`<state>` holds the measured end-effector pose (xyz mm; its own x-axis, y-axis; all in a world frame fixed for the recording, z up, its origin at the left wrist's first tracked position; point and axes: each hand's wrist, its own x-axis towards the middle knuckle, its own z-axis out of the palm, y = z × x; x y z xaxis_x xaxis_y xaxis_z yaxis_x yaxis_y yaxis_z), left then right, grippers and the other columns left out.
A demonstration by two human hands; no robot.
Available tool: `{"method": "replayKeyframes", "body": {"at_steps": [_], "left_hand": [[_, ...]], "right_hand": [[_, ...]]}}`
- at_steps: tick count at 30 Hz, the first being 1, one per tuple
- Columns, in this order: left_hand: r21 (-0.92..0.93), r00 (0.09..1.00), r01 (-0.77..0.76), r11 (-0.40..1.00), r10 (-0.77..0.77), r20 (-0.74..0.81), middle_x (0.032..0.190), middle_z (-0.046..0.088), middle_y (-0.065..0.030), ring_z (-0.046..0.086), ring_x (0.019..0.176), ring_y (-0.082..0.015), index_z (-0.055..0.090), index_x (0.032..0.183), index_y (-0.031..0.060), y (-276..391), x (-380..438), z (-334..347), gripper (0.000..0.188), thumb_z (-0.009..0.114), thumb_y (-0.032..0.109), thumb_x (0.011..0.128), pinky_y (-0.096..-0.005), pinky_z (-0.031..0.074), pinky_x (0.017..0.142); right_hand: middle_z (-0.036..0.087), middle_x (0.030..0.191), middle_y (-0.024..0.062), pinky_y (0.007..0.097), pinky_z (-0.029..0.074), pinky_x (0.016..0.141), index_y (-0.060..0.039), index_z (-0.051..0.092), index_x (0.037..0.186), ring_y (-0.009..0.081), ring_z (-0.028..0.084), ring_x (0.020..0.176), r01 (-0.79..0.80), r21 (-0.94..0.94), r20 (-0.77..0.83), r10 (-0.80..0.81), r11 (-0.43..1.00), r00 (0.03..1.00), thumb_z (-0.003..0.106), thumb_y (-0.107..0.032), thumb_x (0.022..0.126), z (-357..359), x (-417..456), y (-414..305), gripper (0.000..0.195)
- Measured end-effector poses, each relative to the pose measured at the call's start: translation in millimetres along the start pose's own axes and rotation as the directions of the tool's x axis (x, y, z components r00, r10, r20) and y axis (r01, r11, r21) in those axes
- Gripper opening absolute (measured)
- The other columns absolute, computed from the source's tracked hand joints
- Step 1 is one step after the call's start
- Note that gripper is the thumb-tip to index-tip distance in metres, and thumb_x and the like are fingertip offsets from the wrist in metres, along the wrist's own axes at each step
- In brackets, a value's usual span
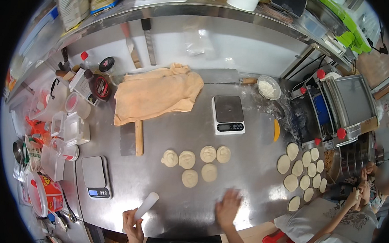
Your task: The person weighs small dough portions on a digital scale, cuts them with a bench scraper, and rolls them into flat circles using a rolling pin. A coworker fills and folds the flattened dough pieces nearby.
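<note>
My left hand (132,228) grips a smooth white rolling pin (148,203) at the table's front edge, the pin tilted up and to the right. Palm down and blurred by motion, my right hand (228,209) is over the steel tabletop (176,209) with nothing seen in it. Whether it touches the steel cannot be told. Ahead of both hands sit several round, thick dough pieces: a left pair with one dough piece (190,178) in front, and a right pair with another dough piece (209,172) in front. The right-hand ones lie nearest my right hand.
Flattened dough rounds (297,168) cover the right side, beside a person (338,218). Behind are a kitchen scale (228,115), a flour bowl (268,88), a dough sheeter (334,105) and an orange cloth (156,94) above a bench scraper (139,138). Another scale (94,172) and tubs stand left.
</note>
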<state>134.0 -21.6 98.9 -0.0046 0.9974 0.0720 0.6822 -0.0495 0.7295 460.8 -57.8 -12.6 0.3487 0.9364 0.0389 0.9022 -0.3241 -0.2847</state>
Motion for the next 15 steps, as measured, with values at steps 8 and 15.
{"method": "replayKeyframes", "body": {"at_steps": [8,15], "left_hand": [[-0.098,0.996,-0.034,0.995,0.042,0.080,0.098,0.053,-0.0175,0.056,0.086,-0.0312,0.062,0.116,0.0013,-1,-5,6,0.038,0.070,0.001,0.078,-0.0362,0.047,0.076],[0.089,0.859,-0.406,0.910,0.346,0.378,0.095,0.057,-0.0100,0.058,0.086,-0.0298,0.065,0.105,0.0073,-5,-3,46,0.034,0.074,0.009,0.072,-0.0375,0.050,0.071]], "right_hand": [[0.046,0.140,0.0124,0.0595,0.029,0.107,-0.0184,0.057,0.127,0.0371,0.035,0.135,0.392,0.422,0.215,-0.510,0.818,0.833,0.059,-0.042,0.085,33,-52,-89,0.048],[0.049,0.135,0.0201,0.0539,0.029,0.108,0.0019,0.050,0.131,0.0401,0.043,0.126,0.021,0.060,-0.049,-0.018,0.998,0.999,0.056,-0.021,0.091,-31,-20,32,0.047]]}}
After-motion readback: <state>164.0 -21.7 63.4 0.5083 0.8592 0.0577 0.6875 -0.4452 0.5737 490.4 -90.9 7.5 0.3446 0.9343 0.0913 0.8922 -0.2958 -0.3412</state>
